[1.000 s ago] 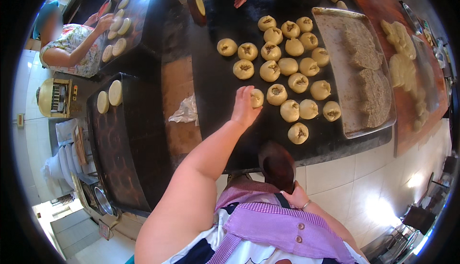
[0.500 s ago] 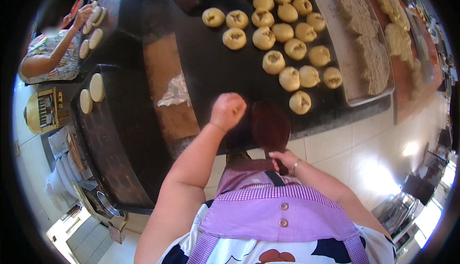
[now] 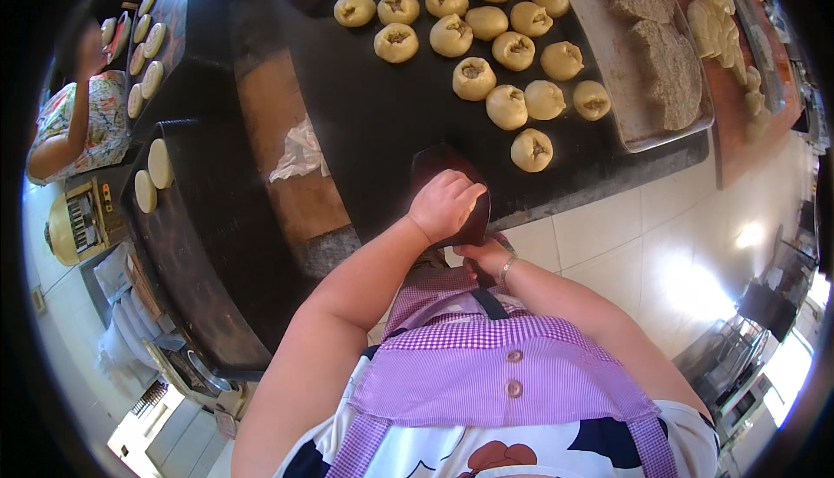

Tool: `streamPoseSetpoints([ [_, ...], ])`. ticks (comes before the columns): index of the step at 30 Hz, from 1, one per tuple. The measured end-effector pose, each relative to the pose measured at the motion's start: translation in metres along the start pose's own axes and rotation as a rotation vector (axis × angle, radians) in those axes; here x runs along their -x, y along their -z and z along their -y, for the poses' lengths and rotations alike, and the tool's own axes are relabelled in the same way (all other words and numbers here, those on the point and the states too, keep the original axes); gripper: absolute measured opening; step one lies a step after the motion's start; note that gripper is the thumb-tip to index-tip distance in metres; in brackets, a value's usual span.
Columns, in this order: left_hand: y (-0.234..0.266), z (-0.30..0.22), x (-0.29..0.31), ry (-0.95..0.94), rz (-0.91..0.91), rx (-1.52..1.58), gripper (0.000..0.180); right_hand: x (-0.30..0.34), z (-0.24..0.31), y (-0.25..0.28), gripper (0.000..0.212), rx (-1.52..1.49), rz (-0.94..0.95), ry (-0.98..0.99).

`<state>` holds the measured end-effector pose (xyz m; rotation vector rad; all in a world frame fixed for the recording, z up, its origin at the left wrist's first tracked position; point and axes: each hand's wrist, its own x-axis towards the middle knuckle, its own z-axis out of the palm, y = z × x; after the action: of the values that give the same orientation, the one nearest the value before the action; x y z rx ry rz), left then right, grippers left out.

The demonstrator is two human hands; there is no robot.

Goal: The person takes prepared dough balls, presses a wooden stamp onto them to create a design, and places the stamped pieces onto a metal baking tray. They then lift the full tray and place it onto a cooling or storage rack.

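In my right hand [image 3: 486, 257], the fingers are wrapped round the handle of a dark reddish-brown paddle [image 3: 445, 165], held at the near edge of the black worktop [image 3: 373, 122]. My left hand [image 3: 446, 204] is curled closed over the paddle's blade; what lies in the fingers is hidden, and I cannot tell whether the hand touches the blade. Several round, pale yellow dough balls [image 3: 506, 107] rest on the worktop beyond my hands, many with a brown filling showing in an opening on top. The nearest dough ball [image 3: 532, 150] sits to the right of the paddle.
Right of the dough balls is a metal tray [image 3: 638, 135] with brown crumbly slabs [image 3: 665, 70]. Pale dough [image 3: 708, 31] lies on a brown board farther right. At left, a person [image 3: 78, 122] works beside flat dough rounds [image 3: 155, 39]. A crumpled white wrapper [image 3: 300, 150] lies on brown cardboard [image 3: 269, 100].
The paddle and my right hand have moved left, and the blade is now beneath my left hand. My left hand has shifted slightly right. The worktop sits a little higher and farther left in view.
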<state>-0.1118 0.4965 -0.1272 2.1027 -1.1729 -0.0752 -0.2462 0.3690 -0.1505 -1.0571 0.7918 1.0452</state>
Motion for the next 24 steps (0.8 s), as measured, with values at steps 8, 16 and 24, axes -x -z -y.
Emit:
streamPoseSetpoints([
  [8,0.008,-0.030,-0.036,0.327,0.378,-0.329,0.060,-0.004,-0.003,0.004,0.032,-0.017,0.031,0.012],
  [16,0.001,-0.027,-0.031,0.273,0.446,-0.396,0.064,-0.013,-0.015,0.008,0.028,-0.040,0.067,0.104],
  [24,0.000,-0.005,-0.055,0.459,0.293,-0.480,0.052,-0.007,-0.006,0.014,0.035,-0.057,0.131,-0.021],
])
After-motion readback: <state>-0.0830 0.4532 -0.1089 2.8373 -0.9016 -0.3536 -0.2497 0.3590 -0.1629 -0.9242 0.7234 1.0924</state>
